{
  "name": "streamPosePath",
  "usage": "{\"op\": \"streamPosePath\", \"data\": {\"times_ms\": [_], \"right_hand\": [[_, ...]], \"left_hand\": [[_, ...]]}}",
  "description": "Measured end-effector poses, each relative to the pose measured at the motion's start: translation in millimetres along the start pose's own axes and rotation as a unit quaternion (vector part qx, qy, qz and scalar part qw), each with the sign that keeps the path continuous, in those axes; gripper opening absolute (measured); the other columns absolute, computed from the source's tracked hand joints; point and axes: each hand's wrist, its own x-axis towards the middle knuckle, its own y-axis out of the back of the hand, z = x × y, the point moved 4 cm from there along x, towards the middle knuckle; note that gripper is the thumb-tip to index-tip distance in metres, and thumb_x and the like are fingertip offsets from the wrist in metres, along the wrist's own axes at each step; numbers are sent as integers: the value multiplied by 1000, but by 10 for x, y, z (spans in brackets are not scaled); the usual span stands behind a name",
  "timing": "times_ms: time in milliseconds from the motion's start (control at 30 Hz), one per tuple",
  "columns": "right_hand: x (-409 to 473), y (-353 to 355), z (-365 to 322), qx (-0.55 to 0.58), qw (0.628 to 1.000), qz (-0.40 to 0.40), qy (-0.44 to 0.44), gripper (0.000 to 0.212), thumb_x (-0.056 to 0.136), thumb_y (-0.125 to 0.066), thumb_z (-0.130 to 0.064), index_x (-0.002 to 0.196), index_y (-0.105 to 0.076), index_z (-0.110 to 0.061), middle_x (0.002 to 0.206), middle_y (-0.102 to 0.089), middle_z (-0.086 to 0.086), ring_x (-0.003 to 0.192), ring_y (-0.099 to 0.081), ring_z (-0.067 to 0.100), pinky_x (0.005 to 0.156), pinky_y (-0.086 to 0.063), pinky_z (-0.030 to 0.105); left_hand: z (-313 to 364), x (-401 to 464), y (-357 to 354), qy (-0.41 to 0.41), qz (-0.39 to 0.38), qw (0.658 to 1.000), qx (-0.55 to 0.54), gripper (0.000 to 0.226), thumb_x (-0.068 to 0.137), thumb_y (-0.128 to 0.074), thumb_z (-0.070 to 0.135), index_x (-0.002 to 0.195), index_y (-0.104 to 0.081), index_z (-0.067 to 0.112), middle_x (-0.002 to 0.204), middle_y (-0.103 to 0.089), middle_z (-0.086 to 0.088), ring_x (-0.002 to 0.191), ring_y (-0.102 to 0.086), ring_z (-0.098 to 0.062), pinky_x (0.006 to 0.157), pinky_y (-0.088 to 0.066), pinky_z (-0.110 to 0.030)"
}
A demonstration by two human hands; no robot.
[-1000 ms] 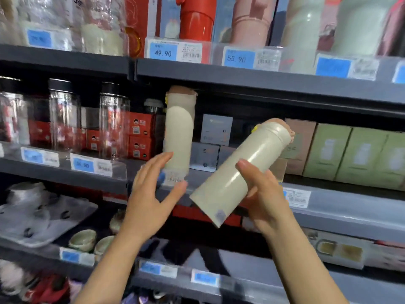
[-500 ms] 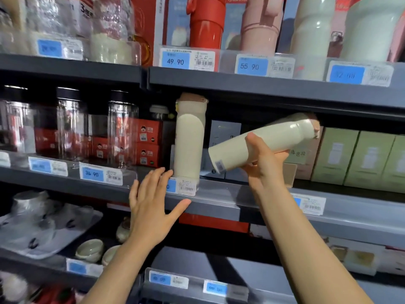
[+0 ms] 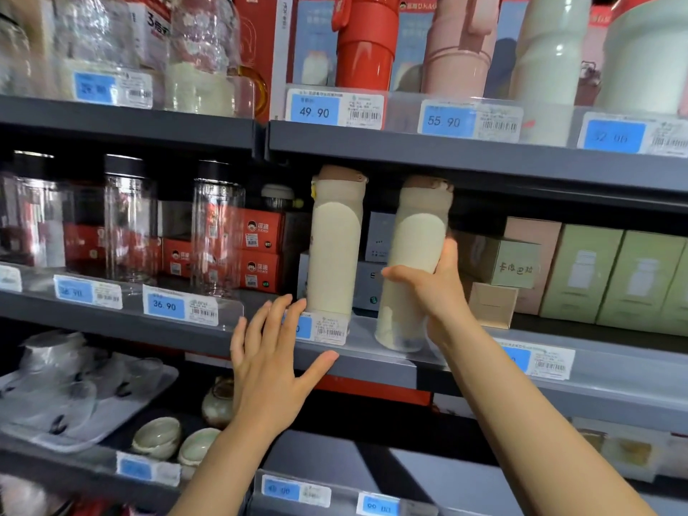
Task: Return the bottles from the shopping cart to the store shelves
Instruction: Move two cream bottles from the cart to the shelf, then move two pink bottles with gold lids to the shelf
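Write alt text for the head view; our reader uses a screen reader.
A person's right hand grips a cream bottle upright at the middle shelf, beside a matching bottle. The left hand hovers open below it, near a price tag.

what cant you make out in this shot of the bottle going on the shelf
Head view only:
- Base of the held bottle: behind the clear shelf lip, so whether it rests on the shelf is unclear.
- Right hand: most fingers wrap behind the bottle.
- Price tag under the standing bottle: price covered by the left hand.
- Shopping cart: out of frame.
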Motion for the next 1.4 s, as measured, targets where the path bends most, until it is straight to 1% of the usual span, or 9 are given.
{"op": "streamPosePath", "data": {"times_ms": [367, 600, 700, 833, 1000, 1100, 1233, 1333, 1400], "right_hand": [[-25, -7, 39, -78, 996, -13, 46, 81, 73, -80, -20, 133, -26, -26, 121, -47, 3, 107, -51, 24, 91, -51, 50], [-191, 101, 5, -117, 990, -5, 80, 118, 64, -86, -36, 149, -4, -35, 147, -35, 5, 128, -42, 20, 105, -41, 45], [-467, 234, -33, -96, 987, 6, 130, 105, 73, -82, -30, 150, -10, -34, 150, -28, -1, 127, -34, 6, 102, -33, 28], [-864, 402, 93, -1, 986, 0, 169, 78, 82, -74, -15, 139, -27, -41, 138, -42, -11, 125, -44, 3, 104, -39, 23], [-1286, 409, 489, 132, 984, -37, 111, 61, 85, -66, 2, 122, -42, -41, 111, -57, -11, 93, -65, 10, 79, -50, 16], [-1564, 381, 754, 134, 989, -58, 24, 54, 87, -62, 4, 117, -44, -37, 105, -60, 0, 81, -65, 19, 73, -53, 20], [-1823, 309, 901, 103, 987, -122, -26, 44, 88, -64, -5, 116, -48, -35, 92, -65, -2, 81, -64, 32, 74, -55, 39], [-1970, 151, 1022, 70, 974, -208, -65, 33, 88, -67, -12, 107, -53, -35, 83, -65, -4, 75, -63, 32, 70, -54, 43], [-2129, -93, 1135, 74, 954, -270, -108, 27, 89, -66, -10, 104, -55, -29, 75, -67, -6, 64, -60, 21, 66, -49, 41]], "left_hand": [[3, 6, 2, -2, 7, 1000, 0, 76, 89, -16, 75, 144, -30, 24, 150, -33, 0, 136, -30, -23, 116, 4, -36], [2, -20, 14, 6, -11, 1000, 19, 77, 88, -15, 76, 146, -26, 26, 153, -30, 0, 137, -29, -23, 116, 7, -34], [21, -17, 16, 7, -12, 1000, 25, 79, 88, -13, 76, 147, -23, 25, 155, -27, -1, 137, -26, -21, 115, 7, -34], [69, -14, 20, 15, -14, 999, 48, 81, 89, -12, 74, 150, -19, 22, 158, -20, -2, 138, -24, -22, 115, 8, -35], [115, 8, 43, 32, -9, 997, 73, 83, 89, -17, 71, 152, -18, 18, 160, -15, -4, 140, -26, -27, 116, 5, -38], [149, -59, 23, 56, -29, 995, 80, 79, 89, -17, 65, 154, -8, 21, 162, -4, -4, 144, -18, -29, 117, 4, -42], [249, -141, 59, 70, -76, 995, 9, 77, 84, -10, 70, 151, -1, 33, 160, 13, 5, 148, 5, -23, 118, 7, -42], [297, -517, 190, 25, -128, 989, -67, 69, 87, -20, 70, 149, -10, 42, 160, 3, 12, 148, 5, -13, 120, -1, -39], [131, -1005, 295, -5, -161, 982, -94, 62, 91, -38, 61, 146, -15, 45, 157, -4, 19, 146, -1, -5, 118, -5, -29]]}}
